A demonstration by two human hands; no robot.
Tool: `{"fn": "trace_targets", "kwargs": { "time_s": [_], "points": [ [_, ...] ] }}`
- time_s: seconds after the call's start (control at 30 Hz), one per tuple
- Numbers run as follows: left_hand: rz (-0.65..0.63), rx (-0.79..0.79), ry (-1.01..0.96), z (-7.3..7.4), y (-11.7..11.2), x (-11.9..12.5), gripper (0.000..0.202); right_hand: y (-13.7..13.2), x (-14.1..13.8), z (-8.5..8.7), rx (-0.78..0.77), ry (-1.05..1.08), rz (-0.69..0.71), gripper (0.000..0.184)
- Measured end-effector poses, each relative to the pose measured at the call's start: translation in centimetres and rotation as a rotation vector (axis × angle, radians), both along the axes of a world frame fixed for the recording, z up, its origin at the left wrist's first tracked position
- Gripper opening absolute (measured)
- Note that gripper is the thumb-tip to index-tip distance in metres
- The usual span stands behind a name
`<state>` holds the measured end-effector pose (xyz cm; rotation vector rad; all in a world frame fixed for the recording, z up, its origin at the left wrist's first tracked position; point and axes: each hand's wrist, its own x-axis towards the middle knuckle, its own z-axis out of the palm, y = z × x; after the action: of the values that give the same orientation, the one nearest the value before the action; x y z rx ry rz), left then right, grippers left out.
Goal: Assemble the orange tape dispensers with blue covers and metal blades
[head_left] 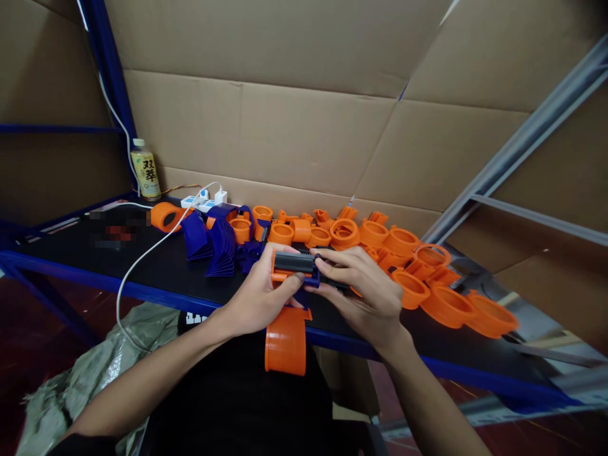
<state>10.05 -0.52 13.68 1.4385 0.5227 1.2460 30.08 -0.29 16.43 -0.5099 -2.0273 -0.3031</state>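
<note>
Orange dispenser body clamped in left hand, black roller pinched by right hand, half seated; heap of orange rings unassembled far right

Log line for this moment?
left hand: grips orange plastic dispenser body | right hand: pinches black ribbed roller | orange plastic rings beside

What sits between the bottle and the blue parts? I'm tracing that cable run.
In the head view, a white power strip with plugged-in chargers and an orange part lie between the bottle and the blue parts.
</note>
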Motion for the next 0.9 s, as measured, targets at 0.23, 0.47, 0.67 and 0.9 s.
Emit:
{"fn": "trace_targets", "kwargs": {
  "time_s": [0.23, 0.47, 0.67, 0.9],
  "points": [
    [0.082, 0.054, -0.022, -0.2, -0.4, 0.4, 0.033, -0.6, -0.2, 0.0, -0.085, 0.051, 0.013, 0.035],
    [0.055, 0.123, -0.036, -0.8, -0.3, 0.3, 0.032, -1.3, -0.3, 0.6, -0.078, 0.040, 0.051, 0.039],
    [0.027, 0.159, -0.044, -1.0, -0.2, 0.0, 0.033, -2.2, -0.5, 0.9, -0.065, 0.007, 0.022, 0.043],
    [0.003, 0.150, -0.026, -0.9, 0.4, -0.6, 0.034, -1.9, -0.9, 0.3, -0.014, 0.032, 0.019, 0.049]
  ]
}}
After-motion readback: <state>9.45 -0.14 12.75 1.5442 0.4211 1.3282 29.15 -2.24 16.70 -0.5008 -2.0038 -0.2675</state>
